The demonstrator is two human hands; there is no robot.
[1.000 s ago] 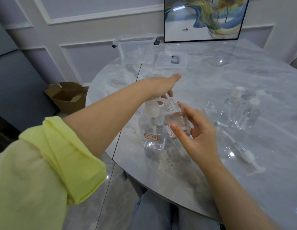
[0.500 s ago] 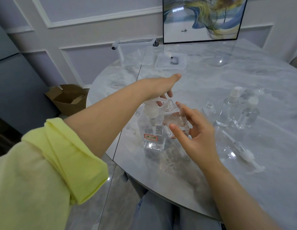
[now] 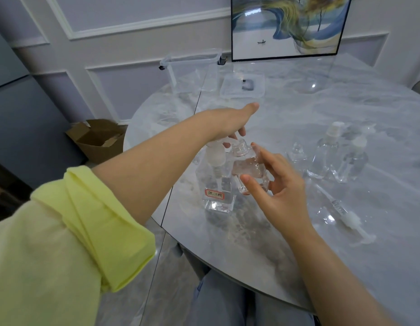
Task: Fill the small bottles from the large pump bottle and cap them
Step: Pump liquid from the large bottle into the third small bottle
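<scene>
The large clear pump bottle (image 3: 217, 187) with a red-framed label stands near the table's left edge. My left hand (image 3: 230, 121) lies flat over its white pump head, fingers pressing down on it. My right hand (image 3: 281, 191) holds a small uncapped clear bottle (image 3: 249, 165) tilted, its open neck right beside the pump spout. Some clear liquid sits inside the small bottle. To the right stand two capped small bottles (image 3: 326, 151) (image 3: 352, 161) and one small open bottle (image 3: 297, 152). A loose white pump cap with its tube (image 3: 345, 212) lies on the table.
The round marble table (image 3: 298, 255) has its edge close to my lap. At the back stand a clear plastic box (image 3: 192, 74), a flat clear lid (image 3: 243, 87) and a framed picture (image 3: 288, 27). A cardboard box (image 3: 98, 140) sits on the floor at left.
Barely anything moved; my left hand stays on the pump head and my right hand keeps the small bottle at the spout.
</scene>
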